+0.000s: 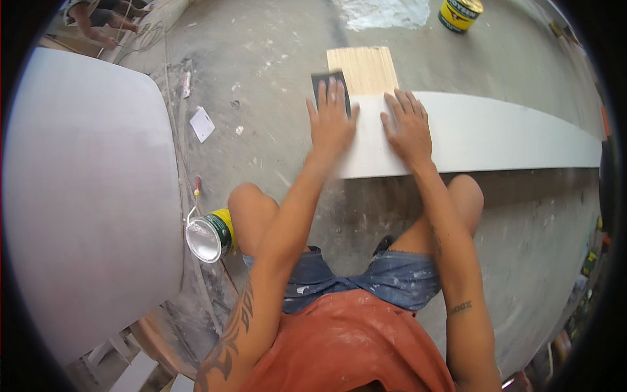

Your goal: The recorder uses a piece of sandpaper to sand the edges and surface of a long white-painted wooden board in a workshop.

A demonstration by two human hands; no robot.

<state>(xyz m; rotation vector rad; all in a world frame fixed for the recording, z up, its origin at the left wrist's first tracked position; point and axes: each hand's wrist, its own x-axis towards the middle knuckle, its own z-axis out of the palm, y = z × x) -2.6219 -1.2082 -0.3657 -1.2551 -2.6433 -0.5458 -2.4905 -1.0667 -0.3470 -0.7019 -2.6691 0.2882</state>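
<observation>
My left hand (332, 124) lies flat, fingers stretched, over a dark sheet of sandpaper (319, 80) at the left end of a long white board (503, 134). The hand hides much of the sheet, and its edge is slightly blurred. My right hand (410, 130) rests on the same board a little to the right, fingers extended and nothing in them. The board stretches across in front of my knees toward the right. Against its far edge, beyond both hands, sits a bare light wood piece (366, 68) with fine lines along it.
A large white panel (91, 183) fills the left side. Beside my left knee stands an open paint can (208, 238), with a red-handled brush (197, 186) near it. A yellow-and-green can (460, 14) is at the far right. Another person (108, 19) crouches at the far left.
</observation>
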